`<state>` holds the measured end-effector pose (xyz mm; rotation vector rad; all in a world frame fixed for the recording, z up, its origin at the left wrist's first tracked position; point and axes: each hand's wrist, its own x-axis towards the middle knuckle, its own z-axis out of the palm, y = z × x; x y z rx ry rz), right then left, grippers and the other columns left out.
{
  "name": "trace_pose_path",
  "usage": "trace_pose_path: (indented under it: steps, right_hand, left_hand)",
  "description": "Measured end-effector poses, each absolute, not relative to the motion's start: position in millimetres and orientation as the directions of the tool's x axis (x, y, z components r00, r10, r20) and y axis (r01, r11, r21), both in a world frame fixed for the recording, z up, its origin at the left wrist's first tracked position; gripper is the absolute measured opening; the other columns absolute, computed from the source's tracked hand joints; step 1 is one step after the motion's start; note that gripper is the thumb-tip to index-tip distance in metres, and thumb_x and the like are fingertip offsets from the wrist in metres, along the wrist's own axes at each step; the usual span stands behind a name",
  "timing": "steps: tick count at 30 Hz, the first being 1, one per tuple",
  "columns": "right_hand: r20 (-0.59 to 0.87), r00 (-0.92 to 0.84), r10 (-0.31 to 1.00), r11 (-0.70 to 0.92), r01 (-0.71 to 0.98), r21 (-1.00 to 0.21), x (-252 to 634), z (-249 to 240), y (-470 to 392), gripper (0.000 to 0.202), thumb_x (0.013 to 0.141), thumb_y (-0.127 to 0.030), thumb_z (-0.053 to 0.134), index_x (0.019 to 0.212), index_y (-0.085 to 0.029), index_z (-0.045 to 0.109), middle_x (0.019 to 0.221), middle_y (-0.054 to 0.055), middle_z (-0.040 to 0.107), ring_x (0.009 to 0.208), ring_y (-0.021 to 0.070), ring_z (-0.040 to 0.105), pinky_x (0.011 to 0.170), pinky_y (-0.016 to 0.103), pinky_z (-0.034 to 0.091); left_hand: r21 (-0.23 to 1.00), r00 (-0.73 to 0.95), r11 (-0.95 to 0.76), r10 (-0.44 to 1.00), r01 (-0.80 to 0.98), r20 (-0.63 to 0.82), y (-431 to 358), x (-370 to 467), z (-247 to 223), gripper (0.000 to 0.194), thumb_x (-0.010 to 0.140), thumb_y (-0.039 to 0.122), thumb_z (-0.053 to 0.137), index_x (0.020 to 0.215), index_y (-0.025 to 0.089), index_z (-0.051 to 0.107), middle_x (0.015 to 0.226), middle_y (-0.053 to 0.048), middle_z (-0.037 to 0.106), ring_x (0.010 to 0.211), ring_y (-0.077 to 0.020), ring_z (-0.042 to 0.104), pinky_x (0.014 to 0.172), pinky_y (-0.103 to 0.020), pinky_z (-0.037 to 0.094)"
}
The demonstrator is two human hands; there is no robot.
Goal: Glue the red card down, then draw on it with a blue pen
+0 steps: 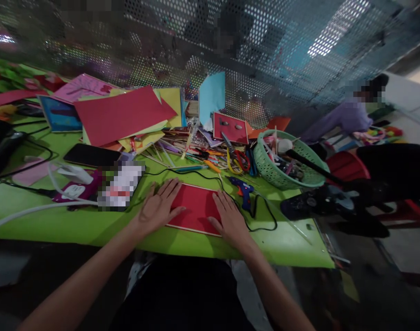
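A red rectangular panel (196,209) with pale edging lies flat on the green table (265,250) in front of me. My left hand (161,206) rests palm down on its left side, fingers stretched out. On the right side of the panel lies my right hand (229,218), flat too, with its fingers extended. Neither hand grips anything. Just right of my right hand is a blue glue gun (243,191), its black cord curling over the table. Beyond the panel are an orange-handled tool and scissors (235,158).
Behind lie red card sheets (122,117), sticks and a red panel with stones (230,128). A green basket (273,170) holds supplies at the right. Two phones (92,155) and a purple power strip (80,189) lie left. A person in purple (351,115) is at the far right.
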<state>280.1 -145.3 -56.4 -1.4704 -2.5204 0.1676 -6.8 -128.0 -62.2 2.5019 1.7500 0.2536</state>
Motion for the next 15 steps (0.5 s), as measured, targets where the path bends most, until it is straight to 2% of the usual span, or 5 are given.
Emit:
trace_pose_path:
  steps: [3,6,8,10,15]
  right_hand:
    - [0.261,-0.463,0.847,0.526,0.798,-0.293,286,-45,-146,0.053,0.104,-0.041,0.048,0.152,-0.016,0.049,0.154,0.015,0.055,0.144,0.0281,0.049,0.116,0.046,0.044]
    - [0.386,-0.295,0.874,0.441,0.816,-0.374,298,-30,-146,0.032,0.104,-0.034,0.049,0.127,-0.021,0.067,0.121,0.011,0.074,0.114,0.0257,0.065,0.101,0.043,0.051]
    - [0.423,-0.139,0.896,0.326,0.851,-0.412,309,-21,-142,0.024,0.102,-0.034,0.052,0.112,-0.022,0.07,0.107,0.01,0.075,0.103,0.026,0.066,0.095,0.043,0.051]
    - [0.421,-0.018,0.907,0.213,0.882,-0.421,322,-15,-135,0.022,0.1,-0.035,0.054,0.108,-0.02,0.069,0.105,0.011,0.073,0.101,0.0271,0.064,0.093,0.043,0.05]
    - [0.216,0.155,0.964,-0.051,0.905,-0.423,342,-16,-122,0.035,0.095,-0.039,0.06,0.123,-0.019,0.063,0.101,0.009,0.071,0.094,0.0269,0.065,0.081,0.038,0.05]
  left_hand:
    - [0.162,0.346,-0.361,0.931,0.918,0.115,-128,-10,-60,0.072,0.101,0.056,0.042,0.161,0.018,0.036,0.168,-0.018,0.033,0.155,-0.0333,0.034,0.125,-0.061,0.023]
    - [0.169,0.354,-0.372,0.927,0.913,0.125,-125,-13,-53,0.069,0.102,0.054,0.039,0.159,0.017,0.039,0.167,-0.018,0.035,0.154,-0.0345,0.036,0.123,-0.064,0.028]
    - [0.18,0.363,-0.386,0.92,0.905,0.148,-121,-14,-49,0.069,0.102,0.055,0.038,0.159,0.017,0.039,0.167,-0.018,0.036,0.153,-0.0353,0.037,0.122,-0.065,0.029]
    - [0.195,0.375,-0.406,0.91,0.893,0.175,-115,-13,-45,0.066,0.102,0.054,0.038,0.158,0.02,0.042,0.167,-0.017,0.037,0.152,-0.0358,0.039,0.122,-0.065,0.029]
    - [0.224,0.383,-0.437,0.89,0.871,0.248,-104,-8,-46,0.055,0.103,0.048,0.039,0.151,0.024,0.05,0.165,-0.015,0.042,0.149,-0.0341,0.044,0.122,-0.062,0.03]
